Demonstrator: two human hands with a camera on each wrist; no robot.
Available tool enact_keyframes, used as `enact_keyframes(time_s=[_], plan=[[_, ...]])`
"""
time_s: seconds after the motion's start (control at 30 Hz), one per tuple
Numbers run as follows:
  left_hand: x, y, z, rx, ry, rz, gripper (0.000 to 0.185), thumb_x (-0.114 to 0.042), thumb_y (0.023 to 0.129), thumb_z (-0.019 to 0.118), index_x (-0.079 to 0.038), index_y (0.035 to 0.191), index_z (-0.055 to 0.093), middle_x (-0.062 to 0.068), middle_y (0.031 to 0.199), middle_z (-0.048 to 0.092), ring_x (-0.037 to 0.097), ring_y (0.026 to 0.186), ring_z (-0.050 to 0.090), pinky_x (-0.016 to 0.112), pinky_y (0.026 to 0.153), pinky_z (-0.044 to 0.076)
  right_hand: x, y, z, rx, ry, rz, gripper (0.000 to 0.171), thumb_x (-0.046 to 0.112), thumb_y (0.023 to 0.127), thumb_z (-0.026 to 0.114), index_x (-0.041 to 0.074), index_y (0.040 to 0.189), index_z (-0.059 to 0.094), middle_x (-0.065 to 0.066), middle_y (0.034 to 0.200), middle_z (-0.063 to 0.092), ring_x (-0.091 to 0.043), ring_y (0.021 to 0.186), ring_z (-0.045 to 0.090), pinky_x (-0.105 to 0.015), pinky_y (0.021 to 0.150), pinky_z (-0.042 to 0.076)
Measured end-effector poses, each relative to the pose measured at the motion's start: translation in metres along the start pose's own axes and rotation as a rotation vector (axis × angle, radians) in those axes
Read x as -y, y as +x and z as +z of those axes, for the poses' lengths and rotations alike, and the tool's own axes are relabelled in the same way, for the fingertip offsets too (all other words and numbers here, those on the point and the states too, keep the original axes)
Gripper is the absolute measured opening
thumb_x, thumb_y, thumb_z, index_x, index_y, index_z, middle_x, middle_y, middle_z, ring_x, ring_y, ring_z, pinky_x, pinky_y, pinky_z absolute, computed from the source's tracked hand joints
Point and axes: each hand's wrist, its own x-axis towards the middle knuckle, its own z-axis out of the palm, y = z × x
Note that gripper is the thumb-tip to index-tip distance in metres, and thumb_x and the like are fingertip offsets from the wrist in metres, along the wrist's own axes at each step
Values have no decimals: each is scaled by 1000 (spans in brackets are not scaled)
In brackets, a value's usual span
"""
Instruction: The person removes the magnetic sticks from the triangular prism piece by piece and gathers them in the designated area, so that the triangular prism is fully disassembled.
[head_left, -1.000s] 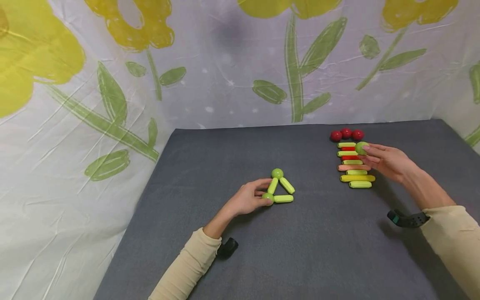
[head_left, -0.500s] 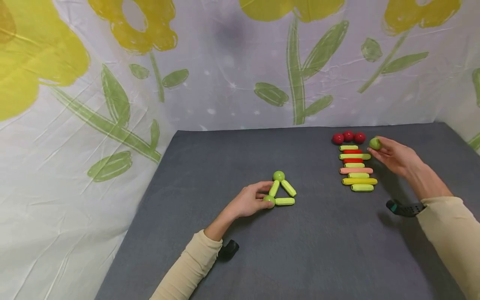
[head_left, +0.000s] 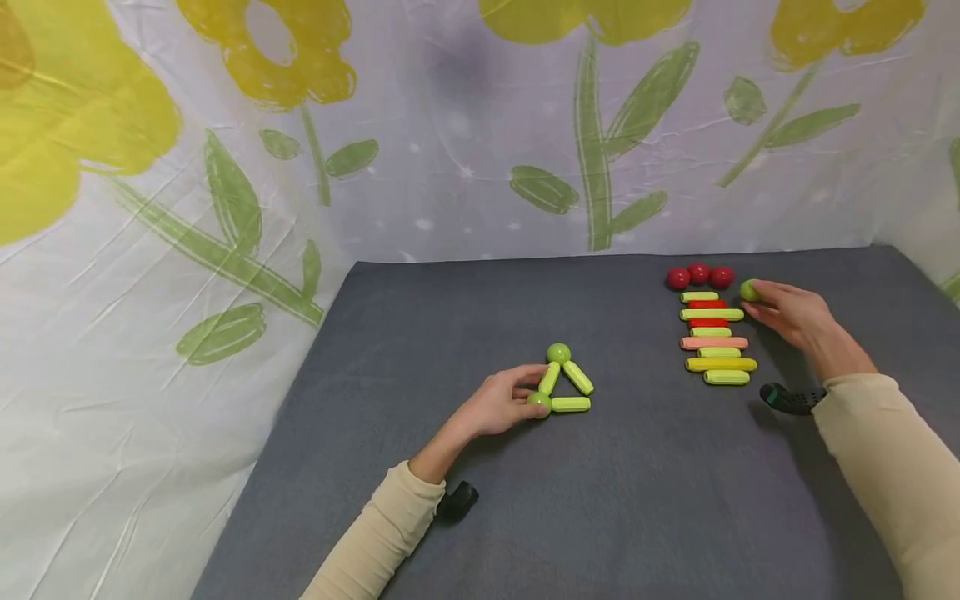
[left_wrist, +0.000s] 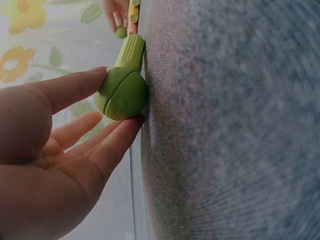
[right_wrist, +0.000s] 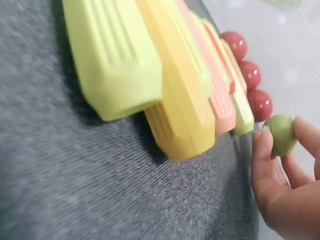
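Observation:
My left hand pinches a green ball between thumb and fingers at the lower-left corner of a small triangle on the dark tabletop. A second green ball forms the top corner. Yellow-green rods make the triangle's three sides; no ball sits at its lower-right corner. Over at the far right, my right hand holds another green ball by the fingertips. That ball is just right of three red balls. Whether it touches the table is hard to tell.
Beside my right hand, several rods lie in a column, among them a yellow rod, a pink rod and short red ones. The dark tabletop ends at a flower-printed fabric behind and at the left.
My right hand has moved rightward from above the rod column, carrying the green ball to the right of the red balls. My left hand keeps its hold on the triangle's corner ball.

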Motion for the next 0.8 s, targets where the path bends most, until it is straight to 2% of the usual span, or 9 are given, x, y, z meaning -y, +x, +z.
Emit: enact_keyframes(time_s=[0.1,0.43,0.6,0.7,0.8], plan=[[0,0,1,-1,-6,2,58,-7,87,71,-5,140,47,14,138,49,30,116,56,27,88,50,-1,6,0,-62,-41,-10,85,31,83,71,11,151,25,1,107,47,-3,71,62,-17,70,53],[0,0,-1,11,-12,-6,59,-7,88,69,-5,142,44,14,141,46,30,118,54,28,89,50,2,18,8,-132,-15,-54,79,28,86,67,6,150,26,2,104,47,-2,69,59,-15,67,53],[-1,0,-1,10,2,-1,59,-7,88,70,-4,141,45,15,141,46,30,118,54,28,89,50,4,22,11,-156,-81,-56,74,28,87,67,7,148,32,2,102,48,-1,67,60,-15,66,53],[-1,0,0,8,7,6,58,-6,88,70,-4,141,45,15,140,46,30,117,55,27,89,49,4,23,12,-177,-108,-64,59,27,87,69,13,139,46,5,92,52,0,65,60,-15,65,53],[-2,-1,1,10,0,4,58,-6,88,69,-3,141,45,15,140,47,30,117,54,27,89,49,4,23,14,-190,-99,-85,53,26,86,69,9,133,49,6,86,53,0,62,61,-16,64,53]])
